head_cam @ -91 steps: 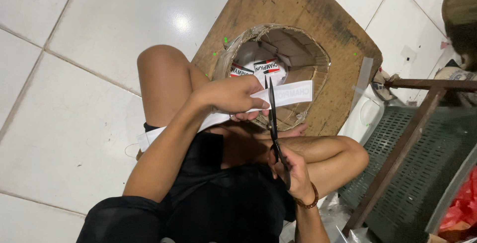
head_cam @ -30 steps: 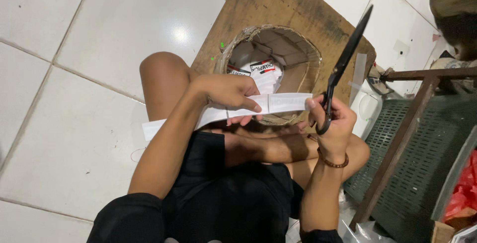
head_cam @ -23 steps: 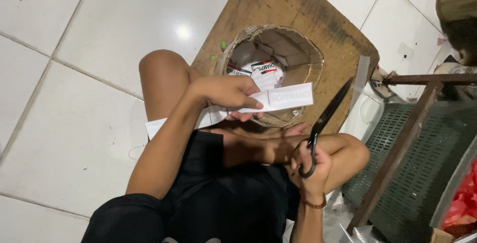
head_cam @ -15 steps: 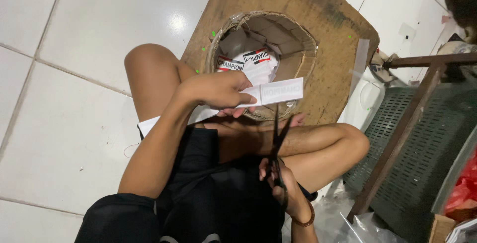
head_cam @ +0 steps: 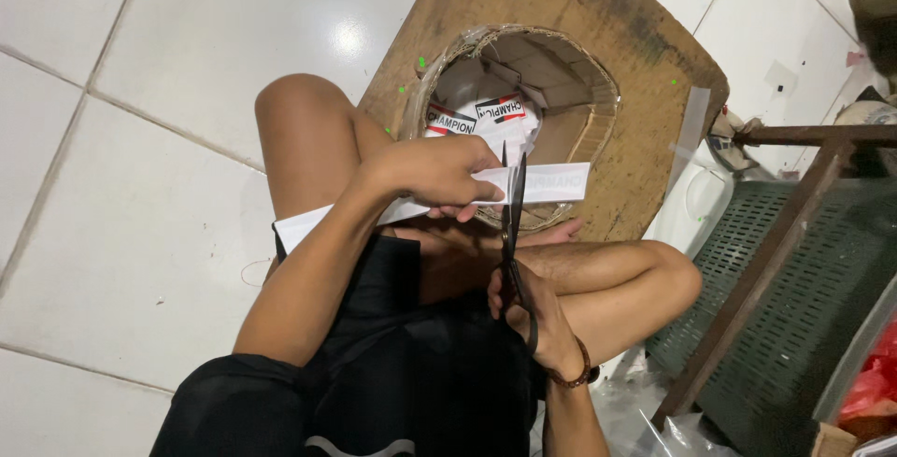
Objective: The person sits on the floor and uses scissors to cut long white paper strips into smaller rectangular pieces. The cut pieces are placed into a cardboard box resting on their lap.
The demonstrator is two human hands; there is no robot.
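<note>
A long white paper strip [head_cam: 547,182] is held level above the cardboard box [head_cam: 607,36], pinched in the left hand [head_cam: 432,175]. Black scissors [head_cam: 513,223] are set across it, blades slightly parted, fingers of the right hand [head_cam: 537,321] curled through the loops. The cut seems underway; a firm squeeze is called for.

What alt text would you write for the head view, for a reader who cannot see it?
A seated person's left hand holds a long white paper strip flat while the right hand works black scissors across it. Beyond is a cardboard box with a round hole, holding cut pieces, on a white tiled floor.
</note>
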